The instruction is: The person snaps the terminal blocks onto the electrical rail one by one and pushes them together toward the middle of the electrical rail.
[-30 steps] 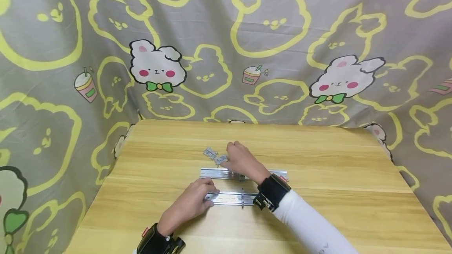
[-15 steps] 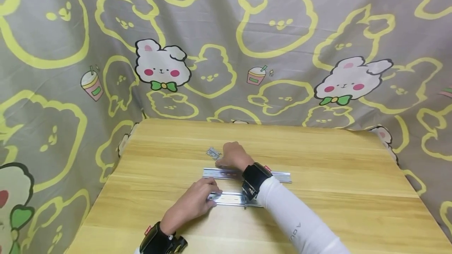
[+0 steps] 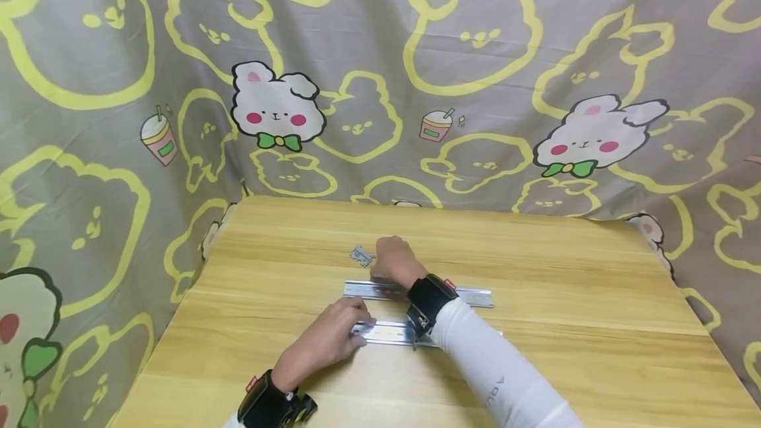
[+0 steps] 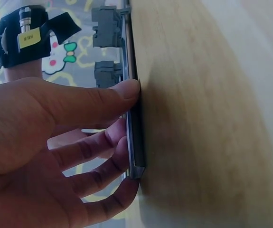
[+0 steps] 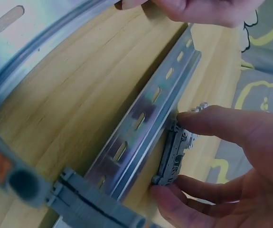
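Observation:
My left hand point(image 3: 329, 332) grips the left end of the nearer slotted metal DIN rail point(image 3: 386, 332), thumb on one edge and fingers on the other. Beyond the farther DIN rail point(image 3: 359, 290), my right hand point(image 3: 395, 259) pinches a grey terminal block point(image 5: 171, 154) between thumb and fingers, low over the table beside that rail. Another loose terminal block point(image 3: 361, 255) lies just left of this hand. A mounted terminal block point(image 5: 96, 204) straddles the farther rail in the right wrist view. One with an orange part point(image 5: 13, 171) stands nearer the camera, partly cut off.
Both rails lie roughly parallel across the middle of the wooden table point(image 3: 535, 256). Grey terminal blocks point(image 4: 108, 28) rise beyond the rail edge in the left wrist view. A patterned curtain point(image 3: 368, 170) hangs behind the table and along its sides.
My right hand has moved left across the farther rail and taken one of the two loose terminal blocks. My left hand has kept its grip on the nearer rail.

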A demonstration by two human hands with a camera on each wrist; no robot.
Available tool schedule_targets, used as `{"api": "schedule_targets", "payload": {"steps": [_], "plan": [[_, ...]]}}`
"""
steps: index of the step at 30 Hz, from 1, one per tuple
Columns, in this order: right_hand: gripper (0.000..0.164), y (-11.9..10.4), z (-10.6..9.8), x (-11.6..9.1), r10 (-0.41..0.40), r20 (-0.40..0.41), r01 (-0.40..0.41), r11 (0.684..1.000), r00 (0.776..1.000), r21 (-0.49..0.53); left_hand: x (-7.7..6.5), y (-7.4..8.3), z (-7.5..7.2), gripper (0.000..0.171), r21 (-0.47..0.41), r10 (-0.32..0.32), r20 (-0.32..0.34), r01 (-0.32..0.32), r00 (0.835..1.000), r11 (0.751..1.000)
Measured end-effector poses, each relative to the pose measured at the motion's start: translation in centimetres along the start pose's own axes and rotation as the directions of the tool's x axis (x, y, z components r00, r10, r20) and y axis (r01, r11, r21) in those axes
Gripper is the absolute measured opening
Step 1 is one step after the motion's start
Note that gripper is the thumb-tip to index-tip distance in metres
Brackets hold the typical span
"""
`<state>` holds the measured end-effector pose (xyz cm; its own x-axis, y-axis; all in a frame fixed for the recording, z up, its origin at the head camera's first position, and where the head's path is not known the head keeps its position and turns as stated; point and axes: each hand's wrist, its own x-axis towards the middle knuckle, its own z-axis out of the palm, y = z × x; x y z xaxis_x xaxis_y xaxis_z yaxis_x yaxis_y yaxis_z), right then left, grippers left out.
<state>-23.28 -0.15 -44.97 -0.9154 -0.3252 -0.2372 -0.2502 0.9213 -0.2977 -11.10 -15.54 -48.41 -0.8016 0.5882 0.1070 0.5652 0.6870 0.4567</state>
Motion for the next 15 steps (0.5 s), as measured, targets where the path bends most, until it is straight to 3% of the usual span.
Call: {"api": "schedule_targets", "payload": {"steps": [8,15], "plan": [[0.030,2.2,-2.3,-1.9,0.006,-0.030,0.000,0.984,1.000,0.176,0.1,0.2,0.0,0.029,-0.010,-0.027,0.019,0.028,0.999,1.000],[0.047,4.7,-4.8,-5.1,-0.037,-0.124,0.065,0.972,0.992,0.226,-0.1,0.2,0.0,0.029,-0.010,-0.018,-0.001,0.018,1.000,1.000]]}}
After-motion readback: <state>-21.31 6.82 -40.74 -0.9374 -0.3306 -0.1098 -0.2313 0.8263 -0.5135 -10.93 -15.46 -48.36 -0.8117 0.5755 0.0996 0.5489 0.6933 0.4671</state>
